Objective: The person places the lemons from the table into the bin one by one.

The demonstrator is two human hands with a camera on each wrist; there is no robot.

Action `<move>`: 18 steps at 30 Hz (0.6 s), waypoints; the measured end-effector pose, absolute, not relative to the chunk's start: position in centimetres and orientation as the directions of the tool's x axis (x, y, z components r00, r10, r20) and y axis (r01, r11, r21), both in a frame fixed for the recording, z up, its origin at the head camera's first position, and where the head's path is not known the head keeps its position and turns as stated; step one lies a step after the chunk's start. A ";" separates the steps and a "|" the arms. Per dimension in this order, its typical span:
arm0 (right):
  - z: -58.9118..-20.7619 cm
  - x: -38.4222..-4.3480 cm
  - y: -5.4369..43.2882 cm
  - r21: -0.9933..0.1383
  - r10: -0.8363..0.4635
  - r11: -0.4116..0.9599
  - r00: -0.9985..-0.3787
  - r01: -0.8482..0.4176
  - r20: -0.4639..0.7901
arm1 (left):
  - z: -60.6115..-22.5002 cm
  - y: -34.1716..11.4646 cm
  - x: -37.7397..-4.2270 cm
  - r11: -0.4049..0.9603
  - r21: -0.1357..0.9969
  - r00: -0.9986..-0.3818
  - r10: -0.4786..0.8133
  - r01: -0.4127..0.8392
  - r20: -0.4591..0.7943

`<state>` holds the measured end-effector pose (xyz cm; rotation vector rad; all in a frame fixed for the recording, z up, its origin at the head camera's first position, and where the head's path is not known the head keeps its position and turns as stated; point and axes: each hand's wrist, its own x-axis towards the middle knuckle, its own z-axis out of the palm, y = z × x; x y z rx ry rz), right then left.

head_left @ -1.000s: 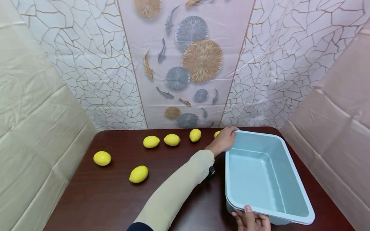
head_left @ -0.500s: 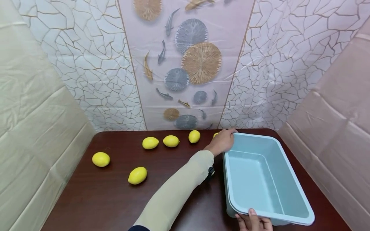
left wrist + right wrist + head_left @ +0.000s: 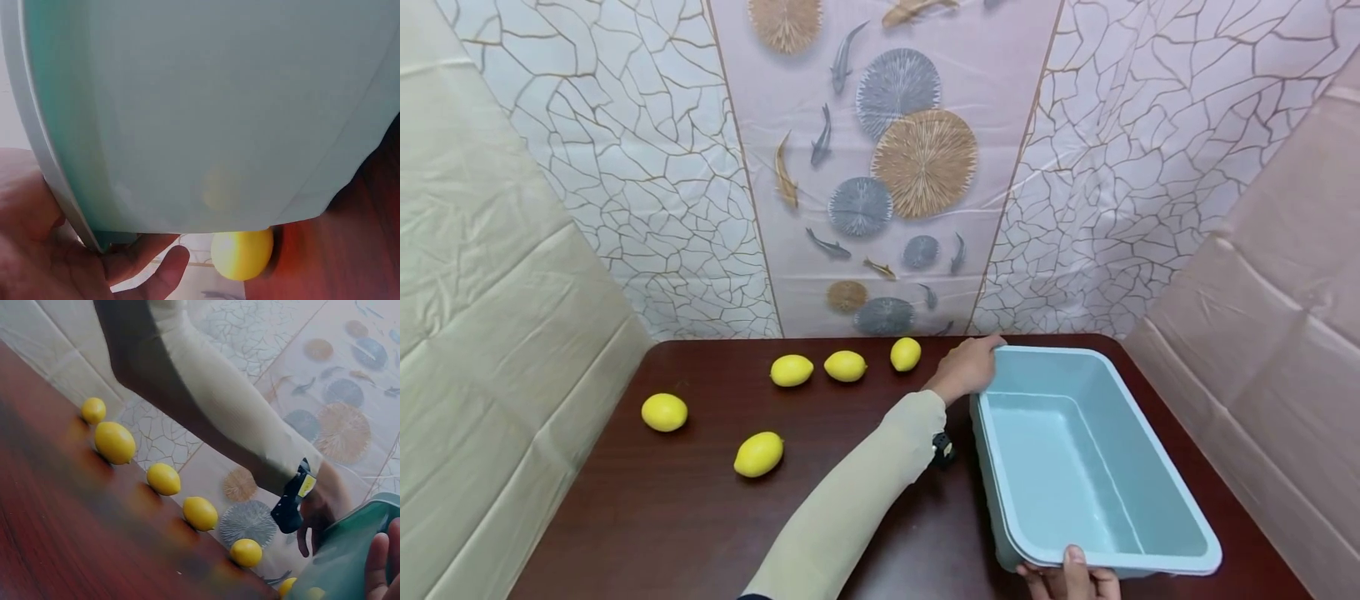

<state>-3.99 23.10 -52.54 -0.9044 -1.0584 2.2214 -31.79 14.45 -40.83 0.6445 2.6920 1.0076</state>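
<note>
A light blue rectangular plastic basin [image 3: 1131, 442] stands at the right of the table in the head view, with nothing inside. My left hand [image 3: 966, 367] grips its rim at the far left corner; in the left wrist view my left hand [image 3: 81, 262] has its fingers under the rim, beside the outer wall [image 3: 206, 112]. At the near edge my right hand [image 3: 1071, 575] holds the rim, thumb on top and fingers beneath. A yellow lemon [image 3: 242, 255] lies by the basin's outer wall near my left hand, hidden in the head view.
More lemons lie on the dark wooden table [image 3: 647, 517]: three along the back, including the one [image 3: 906, 354] nearest the basin, and two farther left, one at the far left [image 3: 664, 412]. Patterned cloth walls [image 3: 880, 167] enclose the table's back and sides.
The basin has turned slightly, its far end shifting left and its near end right, with both hands still on the rim. The lemon behind my left hand has gone out of sight in the head view.
</note>
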 end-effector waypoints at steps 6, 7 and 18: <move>-51.2 -3.5 23.1 -0.811 0.653 -0.555 -0.699 -0.182 -0.290 | -40.6 13.9 -31.3 0.716 0.624 -0.903 0.427 0.313 -0.037; -51.2 -3.5 23.1 -0.818 0.651 -0.549 -0.702 -0.173 -0.289 | -40.5 13.8 -31.2 0.723 0.621 -0.906 0.421 0.304 -0.047; -50.5 -3.7 24.2 -0.723 0.623 -0.646 -0.717 -0.244 -0.314 | -40.1 11.8 -30.1 0.779 0.574 -0.931 0.357 0.253 -0.075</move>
